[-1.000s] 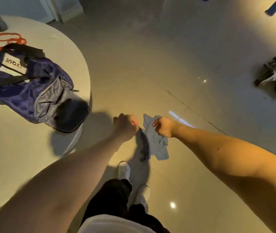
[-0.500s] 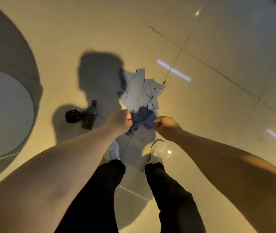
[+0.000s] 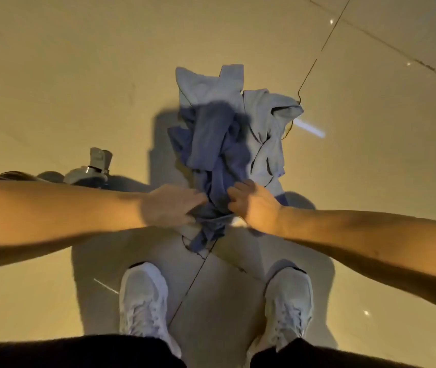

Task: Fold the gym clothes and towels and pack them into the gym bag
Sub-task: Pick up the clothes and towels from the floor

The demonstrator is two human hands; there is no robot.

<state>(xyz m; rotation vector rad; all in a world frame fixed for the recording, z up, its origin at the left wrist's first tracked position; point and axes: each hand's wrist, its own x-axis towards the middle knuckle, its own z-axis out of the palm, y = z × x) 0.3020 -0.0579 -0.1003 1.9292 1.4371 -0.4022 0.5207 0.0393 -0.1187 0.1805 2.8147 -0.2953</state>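
Observation:
A crumpled heap of clothes lies on the tiled floor in front of my feet: a darker blue garment on top of a pale grey one with dark seams. My left hand grips the near left edge of the blue garment. My right hand pinches the same garment's near right edge. The cloth bunches between the two hands and a tail of it hangs toward my shoes. The gym bag is out of view.
A water bottle lies on the floor just left of the heap, behind my left forearm. My two white trainers stand close below the clothes. Bare floor tiles surround the heap.
The view has tilted down from the table with the bag to the floor. I have bent lower, and both hands have closed on the blue garment.

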